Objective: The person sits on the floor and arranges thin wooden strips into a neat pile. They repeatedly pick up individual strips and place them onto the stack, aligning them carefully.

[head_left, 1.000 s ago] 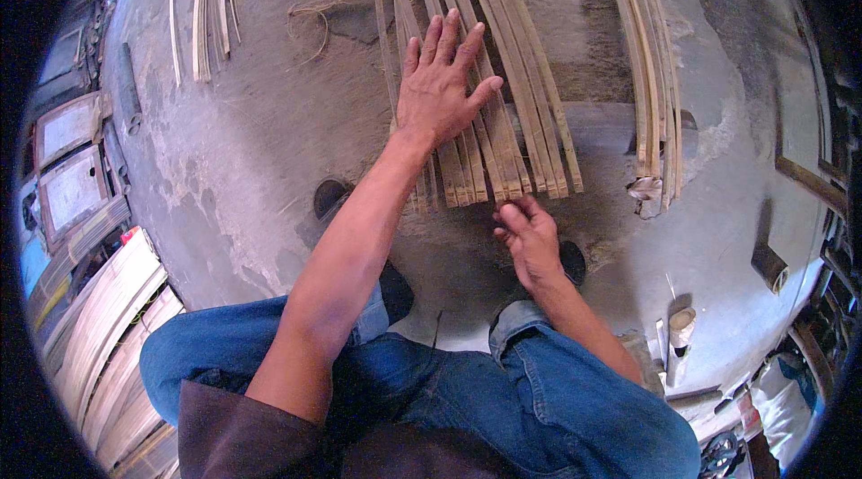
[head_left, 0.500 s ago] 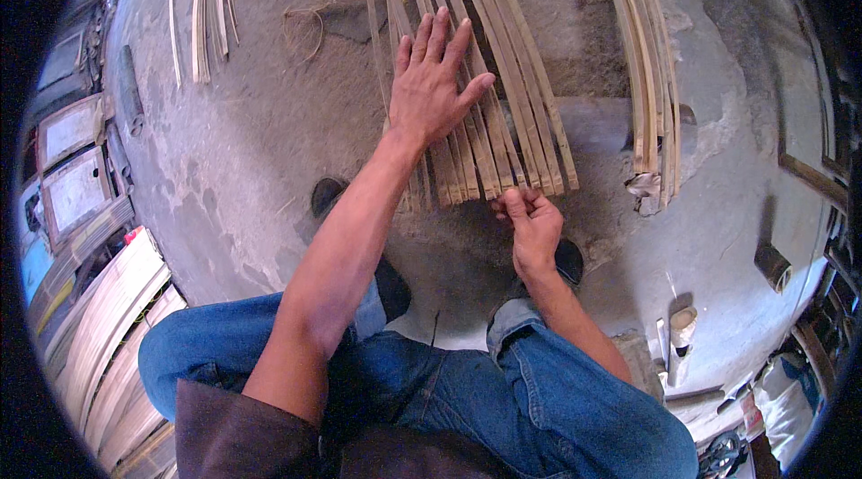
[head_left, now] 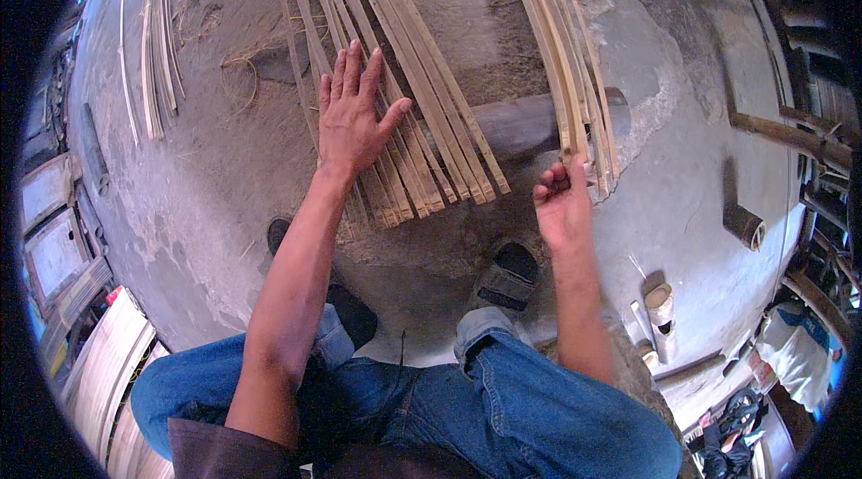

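Observation:
My left hand (head_left: 353,124) lies flat, fingers spread, over a fanned row of thin bamboo strips (head_left: 449,142) on the floor. Their near ends line up in front of my feet. To the right is a second, narrower bundle of bamboo strips (head_left: 545,39). My right hand (head_left: 566,210) is at that bundle's near end, palm partly up and fingers curled. Its thumb and fingertips close at the end of a strip, though the exact contact is partly hidden.
A thick bamboo pole (head_left: 512,126) lies crosswise under both groups of strips. More thin strips (head_left: 157,57) lie at the far left. A short bamboo tube (head_left: 744,227) is on the floor at right, and pale slats (head_left: 108,349) are stacked at lower left.
My right hand has left the near ends of the fanned row and moved right to the other bundle. My left hand stays flat on the row. The whole view has shifted.

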`<state>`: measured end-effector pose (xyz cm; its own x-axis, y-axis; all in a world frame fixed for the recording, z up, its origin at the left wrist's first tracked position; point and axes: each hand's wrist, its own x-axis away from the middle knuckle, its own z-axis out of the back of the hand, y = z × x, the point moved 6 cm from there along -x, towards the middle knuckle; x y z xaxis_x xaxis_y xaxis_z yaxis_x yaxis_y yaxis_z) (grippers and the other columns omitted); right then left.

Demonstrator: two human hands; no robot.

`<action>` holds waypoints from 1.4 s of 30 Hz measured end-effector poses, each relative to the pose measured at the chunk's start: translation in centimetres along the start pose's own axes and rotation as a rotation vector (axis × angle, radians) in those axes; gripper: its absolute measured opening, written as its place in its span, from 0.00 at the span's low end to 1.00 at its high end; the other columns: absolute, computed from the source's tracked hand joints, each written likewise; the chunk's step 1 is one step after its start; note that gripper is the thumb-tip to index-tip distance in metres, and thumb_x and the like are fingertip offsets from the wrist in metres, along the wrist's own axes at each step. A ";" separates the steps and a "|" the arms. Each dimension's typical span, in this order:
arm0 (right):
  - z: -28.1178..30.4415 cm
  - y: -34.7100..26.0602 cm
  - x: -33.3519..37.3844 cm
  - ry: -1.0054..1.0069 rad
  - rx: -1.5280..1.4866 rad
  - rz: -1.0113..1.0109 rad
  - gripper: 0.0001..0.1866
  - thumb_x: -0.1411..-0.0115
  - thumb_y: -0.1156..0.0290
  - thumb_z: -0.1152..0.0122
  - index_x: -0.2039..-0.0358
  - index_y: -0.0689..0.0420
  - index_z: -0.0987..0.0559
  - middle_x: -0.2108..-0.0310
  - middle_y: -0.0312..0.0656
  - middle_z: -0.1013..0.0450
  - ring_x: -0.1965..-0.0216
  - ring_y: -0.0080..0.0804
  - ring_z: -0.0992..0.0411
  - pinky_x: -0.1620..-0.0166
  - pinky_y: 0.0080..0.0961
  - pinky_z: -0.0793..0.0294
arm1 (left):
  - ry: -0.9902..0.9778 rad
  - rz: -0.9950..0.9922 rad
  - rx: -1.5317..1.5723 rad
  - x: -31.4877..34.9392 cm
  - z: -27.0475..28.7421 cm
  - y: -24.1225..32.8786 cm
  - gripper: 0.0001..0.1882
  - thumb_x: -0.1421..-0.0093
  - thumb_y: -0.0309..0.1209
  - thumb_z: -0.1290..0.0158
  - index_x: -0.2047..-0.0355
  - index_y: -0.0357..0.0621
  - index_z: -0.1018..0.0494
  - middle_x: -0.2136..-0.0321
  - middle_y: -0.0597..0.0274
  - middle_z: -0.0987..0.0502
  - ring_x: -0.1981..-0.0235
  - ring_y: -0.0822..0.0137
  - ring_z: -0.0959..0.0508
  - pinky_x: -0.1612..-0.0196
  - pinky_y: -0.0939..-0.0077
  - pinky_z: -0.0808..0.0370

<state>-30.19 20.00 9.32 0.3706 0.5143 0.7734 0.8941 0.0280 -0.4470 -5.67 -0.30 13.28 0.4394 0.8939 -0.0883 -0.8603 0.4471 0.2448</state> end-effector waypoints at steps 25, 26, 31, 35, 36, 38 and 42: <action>-8.4 -11.3 5.4 -0.040 1.602 0.761 0.20 0.35 0.68 0.50 0.46 0.66 0.29 0.78 0.39 0.26 0.76 0.26 0.28 0.69 0.27 0.27 | -0.110 0.053 0.023 0.0 1.1 0.6 0.41 0.43 0.57 0.51 0.34 0.52 0.48 0.32 0.55 0.55 0.31 0.55 0.56 0.33 0.54 0.58; -8.3 -12.1 5.3 0.017 1.664 0.849 0.20 0.35 0.68 0.51 0.46 0.66 0.29 0.78 0.39 0.26 0.76 0.25 0.28 0.69 0.27 0.28 | -0.114 0.052 0.024 -0.1 1.1 0.6 0.41 0.43 0.57 0.52 0.34 0.52 0.48 0.32 0.55 0.55 0.31 0.55 0.56 0.33 0.54 0.58; -10.7 -13.2 10.2 -0.124 1.258 0.826 0.22 0.34 0.62 0.53 0.46 0.64 0.29 0.82 0.36 0.32 0.80 0.21 0.34 0.74 0.23 0.32 | -0.126 0.073 0.018 0.2 1.1 0.2 0.41 0.42 0.59 0.54 0.34 0.53 0.49 0.32 0.56 0.56 0.31 0.57 0.56 0.33 0.55 0.58; -10.3 -7.2 10.9 -0.356 1.204 0.724 0.23 0.33 0.60 0.54 0.46 0.62 0.29 0.83 0.32 0.36 0.80 0.19 0.38 0.75 0.22 0.35 | -0.126 0.077 0.001 0.3 1.3 -0.1 0.42 0.42 0.59 0.55 0.33 0.54 0.50 0.32 0.56 0.56 0.31 0.58 0.57 0.33 0.56 0.58; -10.3 -5.5 10.5 -0.393 1.167 0.689 0.23 0.34 0.60 0.54 0.46 0.62 0.29 0.83 0.31 0.36 0.80 0.19 0.38 0.76 0.22 0.35 | -0.127 0.073 0.004 0.2 1.2 0.0 0.42 0.42 0.59 0.55 0.33 0.54 0.50 0.32 0.56 0.56 0.31 0.58 0.57 0.33 0.55 0.58; -10.0 -2.2 9.4 -0.425 1.060 0.563 0.22 0.34 0.61 0.54 0.45 0.62 0.30 0.82 0.29 0.37 0.80 0.17 0.39 0.76 0.19 0.37 | -0.132 0.059 0.019 0.0 0.8 0.5 0.42 0.42 0.59 0.55 0.33 0.54 0.50 0.32 0.56 0.56 0.31 0.57 0.57 0.33 0.55 0.58; -10.1 2.3 8.7 -0.462 0.945 0.422 0.20 0.34 0.65 0.54 0.46 0.62 0.31 0.81 0.28 0.39 0.81 0.15 0.42 0.78 0.15 0.41 | -0.087 0.045 0.005 0.1 1.1 0.3 0.41 0.42 0.59 0.54 0.34 0.53 0.49 0.32 0.55 0.55 0.31 0.56 0.55 0.33 0.54 0.57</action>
<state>-22.43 15.91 19.54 0.2938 0.8980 0.3276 0.0988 0.3123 -0.9448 -5.56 -0.09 14.37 0.4213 0.9069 0.0074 -0.8785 0.4061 0.2515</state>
